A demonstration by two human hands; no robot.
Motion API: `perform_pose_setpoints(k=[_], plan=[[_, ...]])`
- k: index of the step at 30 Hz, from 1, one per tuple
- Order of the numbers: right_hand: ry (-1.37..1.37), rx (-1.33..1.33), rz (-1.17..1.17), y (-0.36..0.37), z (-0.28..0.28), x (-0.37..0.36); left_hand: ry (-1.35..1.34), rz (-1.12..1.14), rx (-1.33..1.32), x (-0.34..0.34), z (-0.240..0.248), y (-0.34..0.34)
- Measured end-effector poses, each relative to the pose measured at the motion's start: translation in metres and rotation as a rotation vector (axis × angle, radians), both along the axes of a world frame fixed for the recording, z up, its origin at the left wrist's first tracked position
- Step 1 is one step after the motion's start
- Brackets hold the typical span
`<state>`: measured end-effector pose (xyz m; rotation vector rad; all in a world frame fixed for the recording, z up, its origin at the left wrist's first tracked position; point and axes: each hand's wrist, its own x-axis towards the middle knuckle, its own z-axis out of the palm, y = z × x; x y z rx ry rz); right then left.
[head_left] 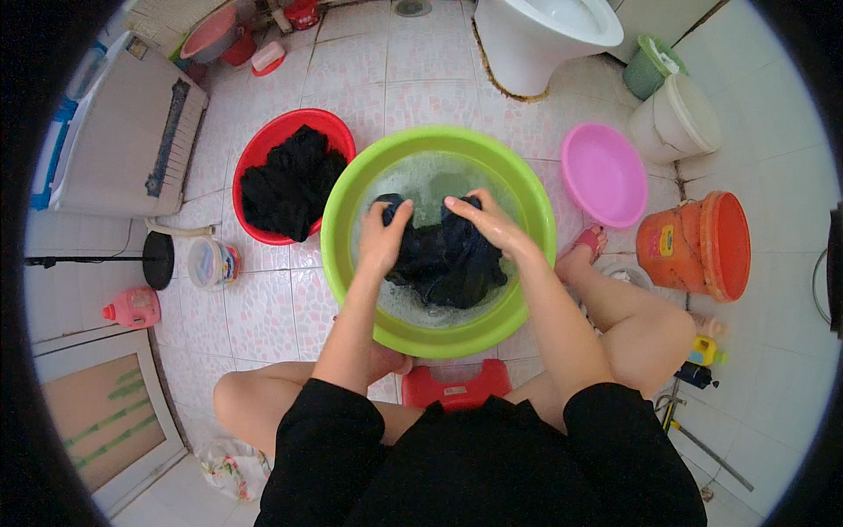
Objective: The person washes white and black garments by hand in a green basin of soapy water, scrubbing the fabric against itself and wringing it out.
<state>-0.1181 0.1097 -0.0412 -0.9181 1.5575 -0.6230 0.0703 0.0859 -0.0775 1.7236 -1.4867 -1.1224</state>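
A large lime-green basin [347, 303] in front of me holds soapy, foamy water. Dark wet cloth [450, 270], perhaps a garment, lies bunched in it, partly under the suds. My left hand [384, 235] grips a fold on the cloth's left side, thumb up and fingers curled under. On the right side my right hand [488, 221] has hold of another fold, its thumb on top. Both hands are over the water, a little apart. To the left, beside the green basin, a red basin [243, 230] is heaped with black clothes [294, 184].
A pink basin [606, 176], an orange bucket [689, 246] and a white bucket [672, 119] stand at the right. Ahead is a toilet [536, 44]. A washing machine [127, 123], small tub [213, 263] and pink bottle [133, 307] are at the left. A red stool [457, 384] is near me.
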Motion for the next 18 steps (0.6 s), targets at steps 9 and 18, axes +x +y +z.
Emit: perform_pose_setpoints(k=[9,18], plan=[[0.742,-0.616,0.148,0.01,-0.066,-0.032,-0.228,-0.228,-0.386,0.015,-0.025,-0.019],[0.944,0.225,0.931,0.076,-0.095,0.003,-0.863,-0.718,0.381,0.002,-0.089,0.078]])
